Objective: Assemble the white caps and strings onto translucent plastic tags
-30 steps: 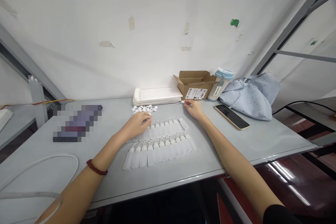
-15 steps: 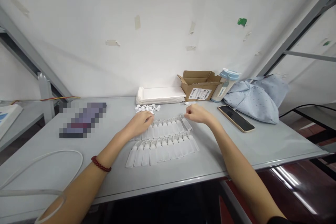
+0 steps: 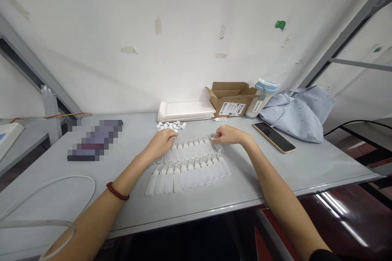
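Two rows of flat, translucent white plastic tags [image 3: 185, 176] with looped white cords lie on the grey table. My left hand [image 3: 162, 142] is closed over the left end of the upper row. A small thin tip [image 3: 179, 133] sticks out by its fingers; what it belongs to is hidden. At the upper row's right end, my right hand [image 3: 230, 135] has curled fingers on the last tag [image 3: 218, 147], covering much of it. Small white caps [image 3: 171, 125] are heaped just behind my left hand.
Behind the rows stand a stack of white trays [image 3: 186, 109], an open cardboard box [image 3: 232, 104] and a blue-lidded cup [image 3: 260, 98]. A phone [image 3: 274, 137] and a light blue cloth bag [image 3: 297, 114] lie at right. A white cable [image 3: 88, 183] loops at left.
My right hand has moved slightly down and left onto the last tag of the upper row. My left hand stays nearly in place, still closed. The view has shifted a little.
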The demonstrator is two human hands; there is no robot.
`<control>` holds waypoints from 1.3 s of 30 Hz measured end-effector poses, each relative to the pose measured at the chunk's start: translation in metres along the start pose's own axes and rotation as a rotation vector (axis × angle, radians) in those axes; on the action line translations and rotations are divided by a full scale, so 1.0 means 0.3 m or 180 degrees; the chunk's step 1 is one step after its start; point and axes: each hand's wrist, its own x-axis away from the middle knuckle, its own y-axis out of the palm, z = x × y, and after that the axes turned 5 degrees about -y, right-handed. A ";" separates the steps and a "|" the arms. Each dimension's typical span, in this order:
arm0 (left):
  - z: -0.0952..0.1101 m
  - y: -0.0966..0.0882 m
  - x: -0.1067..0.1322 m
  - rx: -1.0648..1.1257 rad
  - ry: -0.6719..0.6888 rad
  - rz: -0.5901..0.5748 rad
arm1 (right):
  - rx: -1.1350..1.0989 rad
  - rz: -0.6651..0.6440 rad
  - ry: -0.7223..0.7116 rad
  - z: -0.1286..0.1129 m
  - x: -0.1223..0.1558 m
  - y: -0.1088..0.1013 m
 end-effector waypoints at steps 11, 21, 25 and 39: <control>-0.006 -0.004 -0.002 -0.0042 -0.0119 0.0056 | -0.0019 0.0151 -0.0092 0.008 -0.010 0.009; 0.049 -0.023 0.009 0.0528 -0.0052 0.0427 | -0.0669 0.1944 -0.0591 -0.021 -0.042 0.044; 0.064 -0.022 0.013 0.0744 -0.0136 0.0418 | -0.0771 0.1931 -0.1080 -0.035 -0.066 0.096; 0.075 -0.015 0.013 0.0978 -0.0222 0.0367 | -0.0489 0.1684 -0.1035 -0.015 -0.112 0.160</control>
